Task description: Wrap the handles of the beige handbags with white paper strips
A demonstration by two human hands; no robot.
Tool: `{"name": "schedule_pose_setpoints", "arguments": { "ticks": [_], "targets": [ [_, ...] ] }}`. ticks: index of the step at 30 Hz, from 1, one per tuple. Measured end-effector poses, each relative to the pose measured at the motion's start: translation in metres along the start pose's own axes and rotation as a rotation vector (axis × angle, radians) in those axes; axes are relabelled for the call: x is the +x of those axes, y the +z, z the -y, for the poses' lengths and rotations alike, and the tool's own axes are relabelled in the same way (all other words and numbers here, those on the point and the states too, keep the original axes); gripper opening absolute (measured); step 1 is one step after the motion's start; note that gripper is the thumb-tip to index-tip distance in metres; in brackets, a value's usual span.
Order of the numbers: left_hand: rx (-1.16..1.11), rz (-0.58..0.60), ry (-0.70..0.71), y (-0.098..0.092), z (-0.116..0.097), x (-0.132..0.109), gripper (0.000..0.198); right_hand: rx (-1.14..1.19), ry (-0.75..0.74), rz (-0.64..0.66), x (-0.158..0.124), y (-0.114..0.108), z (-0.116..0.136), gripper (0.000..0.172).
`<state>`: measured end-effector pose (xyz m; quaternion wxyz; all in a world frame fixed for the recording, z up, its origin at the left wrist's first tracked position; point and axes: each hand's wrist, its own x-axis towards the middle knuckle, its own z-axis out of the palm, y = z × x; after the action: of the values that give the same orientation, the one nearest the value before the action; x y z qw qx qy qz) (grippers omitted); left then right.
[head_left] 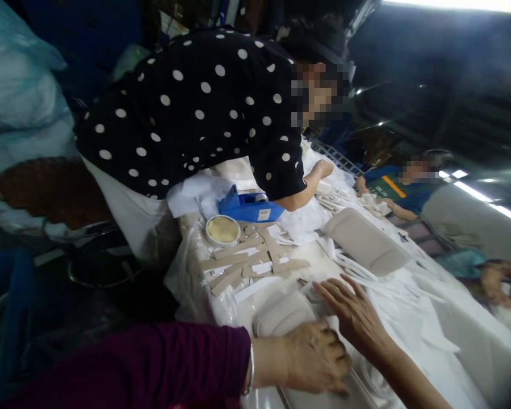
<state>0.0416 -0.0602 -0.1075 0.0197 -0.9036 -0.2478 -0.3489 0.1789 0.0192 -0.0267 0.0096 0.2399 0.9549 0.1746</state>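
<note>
My left hand (317, 355), in a dark purple sleeve with a bangle at the wrist, rests palm down with curled fingers on a pale padded piece (283, 315) at the table's near edge. My right hand (353, 309) lies flat with fingers stretched out, just beyond the left, its fingertips touching the white sheet beside the padded piece. Neither hand holds anything I can make out.
A person in a black polka-dot top (196, 108) leans over the table (472, 341) from the left. A blue tape dispenser (249, 207), a round tin (222, 230), scattered brown and white strips (251, 261) and another beige pad (366, 241) lie ahead. Other people sit at the far right.
</note>
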Motion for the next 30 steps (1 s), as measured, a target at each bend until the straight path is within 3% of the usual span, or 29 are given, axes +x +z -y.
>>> {"name": "schedule_pose_setpoints", "arguments": {
  "ticks": [7, 11, 16, 21, 24, 27, 30],
  "targets": [
    [-0.006, 0.006, 0.005, 0.0, 0.002, 0.002, 0.045, -0.067, 0.059, 0.067, 0.011, -0.004, 0.01, 0.06],
    [-0.012, 0.016, 0.015, 0.001, 0.002, 0.0, 0.042, -0.013, 0.095, 0.205, 0.022, -0.011, 0.004, 0.055],
    [0.005, 0.051, -0.001, 0.005, 0.001, 0.001, 0.042, 0.019, 0.118, 0.523, 0.055, -0.022, -0.007, 0.037],
    [0.004, 0.093, -0.009, -0.001, 0.0, 0.003, 0.039, 0.122, 0.17, 0.979, 0.102, -0.026, -0.016, 0.036],
    [0.004, 0.103, -0.012, -0.009, 0.0, 0.004, 0.039, 0.198, 0.184, 1.193, 0.123, -0.024, -0.024, 0.047],
    [-0.019, 0.128, -0.022, -0.012, 0.0, 0.006, 0.04, 0.271, 0.201, 1.024, 0.128, -0.017, -0.034, 0.06],
    [-0.035, 0.148, -0.046, -0.008, 0.0, 0.007, 0.042, 0.307, 0.227, 0.78, 0.116, -0.01, -0.042, 0.056]
  ]
}}
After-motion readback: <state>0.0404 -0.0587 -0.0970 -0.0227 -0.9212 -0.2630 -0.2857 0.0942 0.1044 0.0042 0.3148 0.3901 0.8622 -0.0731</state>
